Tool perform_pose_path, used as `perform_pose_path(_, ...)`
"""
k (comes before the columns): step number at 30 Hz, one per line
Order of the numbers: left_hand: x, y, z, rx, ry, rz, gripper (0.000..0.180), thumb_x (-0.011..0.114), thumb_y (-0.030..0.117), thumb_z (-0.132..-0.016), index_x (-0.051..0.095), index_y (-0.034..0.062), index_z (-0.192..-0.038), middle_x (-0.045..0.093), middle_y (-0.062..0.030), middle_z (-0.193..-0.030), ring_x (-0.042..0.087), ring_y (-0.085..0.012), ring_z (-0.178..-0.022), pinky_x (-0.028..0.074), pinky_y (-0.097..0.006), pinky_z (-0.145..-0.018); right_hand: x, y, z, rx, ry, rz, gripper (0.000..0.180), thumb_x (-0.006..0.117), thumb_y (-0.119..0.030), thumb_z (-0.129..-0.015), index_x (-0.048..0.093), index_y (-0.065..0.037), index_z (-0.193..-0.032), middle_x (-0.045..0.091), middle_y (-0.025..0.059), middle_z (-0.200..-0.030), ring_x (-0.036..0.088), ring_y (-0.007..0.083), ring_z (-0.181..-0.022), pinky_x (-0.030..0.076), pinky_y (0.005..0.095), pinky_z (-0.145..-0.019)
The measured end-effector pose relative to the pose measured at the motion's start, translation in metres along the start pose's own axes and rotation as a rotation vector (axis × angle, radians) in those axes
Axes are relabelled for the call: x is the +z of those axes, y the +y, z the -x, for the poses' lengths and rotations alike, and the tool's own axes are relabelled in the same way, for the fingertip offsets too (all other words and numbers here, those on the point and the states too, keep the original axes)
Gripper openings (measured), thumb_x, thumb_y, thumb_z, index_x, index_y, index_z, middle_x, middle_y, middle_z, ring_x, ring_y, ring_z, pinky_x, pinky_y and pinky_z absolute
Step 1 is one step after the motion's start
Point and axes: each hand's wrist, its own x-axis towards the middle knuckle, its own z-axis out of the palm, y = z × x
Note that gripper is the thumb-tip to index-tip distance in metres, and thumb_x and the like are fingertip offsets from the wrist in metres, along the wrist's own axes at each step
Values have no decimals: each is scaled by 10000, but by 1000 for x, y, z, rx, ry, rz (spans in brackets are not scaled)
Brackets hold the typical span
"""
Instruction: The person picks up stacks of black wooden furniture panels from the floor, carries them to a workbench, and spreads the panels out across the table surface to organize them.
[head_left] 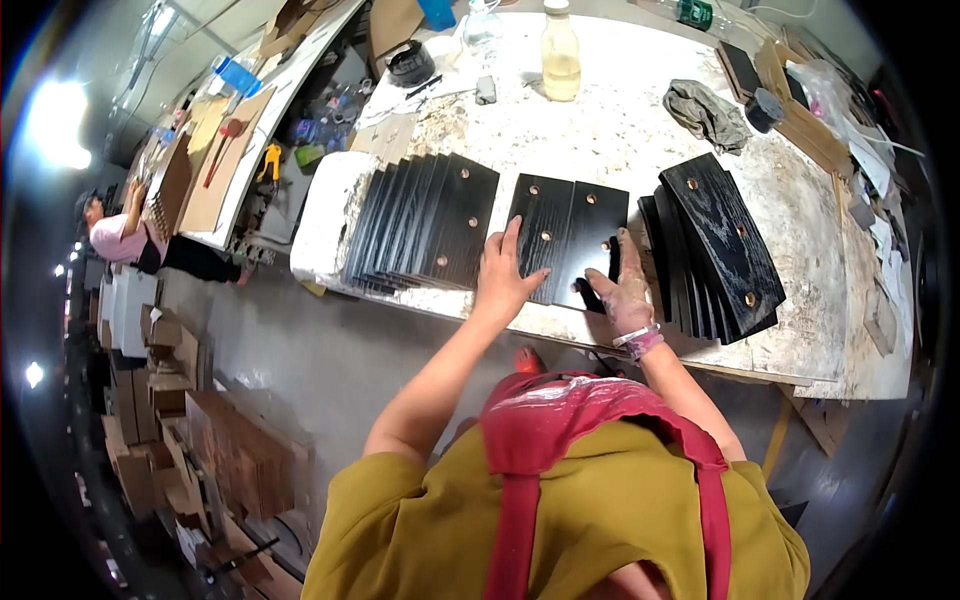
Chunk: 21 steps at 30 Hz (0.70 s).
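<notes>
Two black wood-grain panels with round holes lie side by side on the worktable: a left panel (pixel 535 215) and a right panel (pixel 597 225). My left hand (pixel 510 275) rests with spread fingers on the left panel, its thumb pointing toward the seam. My right hand (pixel 626 295) lies at the right panel's outer edge, fingers stretched out along it and thumb over its face. Dark patches show by the right fingers; whether they are a covering or stains is unclear. A fanned row of black panels (pixel 425 220) stands left, and a leaning stack of black panels (pixel 725 245) right.
On the pale, stained table (pixel 620 75) stand a bottle of yellowish liquid (pixel 561 55) and a dark round container (pixel 410 65). A crumpled grey cloth (pixel 706 115) lies at the far right near a cardboard box (pixel 800 110). Another person (pixel 120 235) works at the left bench.
</notes>
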Motion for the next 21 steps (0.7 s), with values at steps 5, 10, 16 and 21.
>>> perform_pose_path(5,-14,-8,-17,-458,-12,785,832,719,124,-764,215,71,-1425,472,-186,-1262,518,-233,-1083,446,-354,-891,-7,-15,-7,415,109,-441,736,714,-88,-749,328,8,-1369,535,224,-1205,551,262,-1072,422,323,-918)
perform_pose_path(10,-7,-41,-29,-463,-270,786,656,660,139,-811,329,-40,-1348,573,-178,-1151,556,-206,-1029,413,-313,-911,-8,-29,-17,556,-12,-776,649,692,-68,-757,374,79,-1303,554,138,-1161,565,180,-1002,445,294,-888)
perform_pose_path(16,-9,-34,-20,-183,-295,646,689,595,85,-832,217,-86,-1383,426,-277,-1300,452,-335,-1197,325,-329,-1029,-12,-39,-20,596,-101,-956,459,609,35,-774,455,60,-1205,611,109,-990,600,165,-811,501,284,-763)
perform_pose_path(21,-69,-24,-40,123,-64,191,627,556,-4,-815,285,26,-1380,450,-225,-1048,526,-365,-950,450,-427,-834,6,-23,-26,557,22,-1055,590,548,33,-805,327,37,-1352,592,131,-1061,602,188,-887,517,323,-783)
